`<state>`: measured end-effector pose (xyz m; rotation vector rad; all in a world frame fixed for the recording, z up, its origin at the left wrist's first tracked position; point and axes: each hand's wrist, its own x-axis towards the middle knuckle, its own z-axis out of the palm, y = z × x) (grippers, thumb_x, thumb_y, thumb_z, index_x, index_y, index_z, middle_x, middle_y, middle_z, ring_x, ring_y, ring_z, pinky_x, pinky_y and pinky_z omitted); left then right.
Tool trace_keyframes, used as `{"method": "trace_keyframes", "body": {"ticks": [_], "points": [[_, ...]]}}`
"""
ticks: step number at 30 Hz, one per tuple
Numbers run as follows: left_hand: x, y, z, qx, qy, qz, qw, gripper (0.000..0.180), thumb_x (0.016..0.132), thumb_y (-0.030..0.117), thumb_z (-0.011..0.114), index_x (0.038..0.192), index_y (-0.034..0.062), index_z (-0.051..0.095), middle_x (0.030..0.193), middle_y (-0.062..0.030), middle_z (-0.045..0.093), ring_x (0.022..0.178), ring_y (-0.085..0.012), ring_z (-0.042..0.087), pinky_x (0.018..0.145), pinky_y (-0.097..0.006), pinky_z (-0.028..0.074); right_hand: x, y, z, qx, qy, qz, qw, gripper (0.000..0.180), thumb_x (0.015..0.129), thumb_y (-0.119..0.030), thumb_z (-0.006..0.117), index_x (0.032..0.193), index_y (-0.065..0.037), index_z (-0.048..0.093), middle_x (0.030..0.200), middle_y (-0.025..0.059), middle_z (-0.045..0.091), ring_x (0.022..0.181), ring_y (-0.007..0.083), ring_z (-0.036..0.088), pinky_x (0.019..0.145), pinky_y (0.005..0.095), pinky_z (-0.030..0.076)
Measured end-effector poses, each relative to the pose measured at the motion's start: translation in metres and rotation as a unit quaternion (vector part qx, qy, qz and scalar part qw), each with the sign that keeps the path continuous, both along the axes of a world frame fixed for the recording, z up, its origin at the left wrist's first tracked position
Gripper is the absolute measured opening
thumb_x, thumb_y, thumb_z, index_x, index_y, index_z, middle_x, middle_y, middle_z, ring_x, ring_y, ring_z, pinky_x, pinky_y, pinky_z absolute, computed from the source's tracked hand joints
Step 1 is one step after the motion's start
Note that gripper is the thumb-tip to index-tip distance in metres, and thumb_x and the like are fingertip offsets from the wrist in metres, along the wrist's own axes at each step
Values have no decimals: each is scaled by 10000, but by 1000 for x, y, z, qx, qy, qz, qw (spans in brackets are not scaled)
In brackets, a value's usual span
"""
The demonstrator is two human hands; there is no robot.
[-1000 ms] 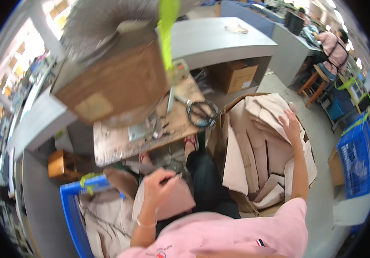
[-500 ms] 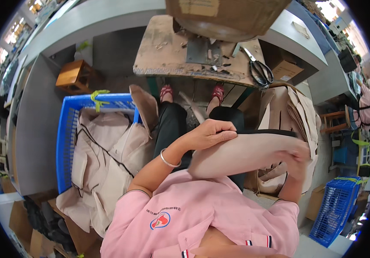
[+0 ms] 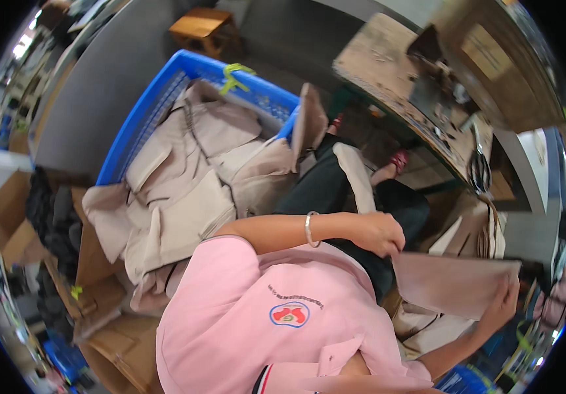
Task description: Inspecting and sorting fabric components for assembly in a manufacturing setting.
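Observation:
A flat beige fabric piece [image 3: 453,284] is stretched between both hands over my lap. My left hand [image 3: 380,234], with a silver bangle on its wrist, pinches the piece's near corner. My right hand [image 3: 503,301] grips its far edge at the lower right. More beige pieces lie below the held one by my right knee. A narrow beige strip [image 3: 359,177] rests across my dark trousers.
A blue plastic crate [image 3: 164,98] heaped with beige fabric pieces stands to my left. A worn wooden worktable [image 3: 388,72] with black scissors [image 3: 478,167] and a cardboard box [image 3: 493,59] is ahead. A wooden stool [image 3: 207,26] and cardboard boxes [image 3: 7,217] sit around.
My head has swung further left and down, so the crate now fills the middle. Both hands keep hold of the beige piece, now spread flatter toward the right.

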<state>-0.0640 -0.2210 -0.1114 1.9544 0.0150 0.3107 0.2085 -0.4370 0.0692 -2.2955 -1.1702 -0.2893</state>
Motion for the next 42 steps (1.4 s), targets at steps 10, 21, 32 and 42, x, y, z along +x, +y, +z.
{"method": "trace_keyframes", "body": {"ticks": [10, 21, 32, 42], "points": [[11, -64, 4, -84, -184, -123, 972, 255, 915, 214, 679, 1001, -23, 644, 841, -98, 661, 759, -237, 625, 698, -364, 485, 7, -35, 20, 17, -100, -99, 990, 361, 1032, -241, 569, 1290, 1, 645, 1285, 104, 672, 1177, 259, 628, 1001, 340, 476], [0, -24, 98, -56, -156, -104, 981, 227, 918, 227, 655, 943, 6, 610, 818, -159, 589, 747, -331, 574, 690, -393, 459, -86, 58, -12, -90, 199, 432, 875, 554, 862, -342, 700, 1283, 6, 610, 1154, 160, 645, 1104, 278, 613, 1106, 378, 359], [-22, 76, 155, -59, 4, -14, 998, 115, 901, 109, 703, 962, 14, 683, 891, -55, 632, 821, -173, 621, 750, -288, 477, -92, 139, 23, 23, -26, 426, 904, 164, 716, -191, 834, 733, -111, 692, 650, 17, 587, 628, 209, 573, 619, 347, 416], [39, 178, 115, -49, 13, 184, 982, 140, 918, 129, 701, 967, -1, 716, 836, 65, 643, 781, -14, 530, 706, -202, 447, -23, 261, -39, 102, -57, 370, 922, 125, 782, -198, 764, 815, -81, 736, 739, 40, 645, 742, 250, 622, 726, 353, 470]]}}
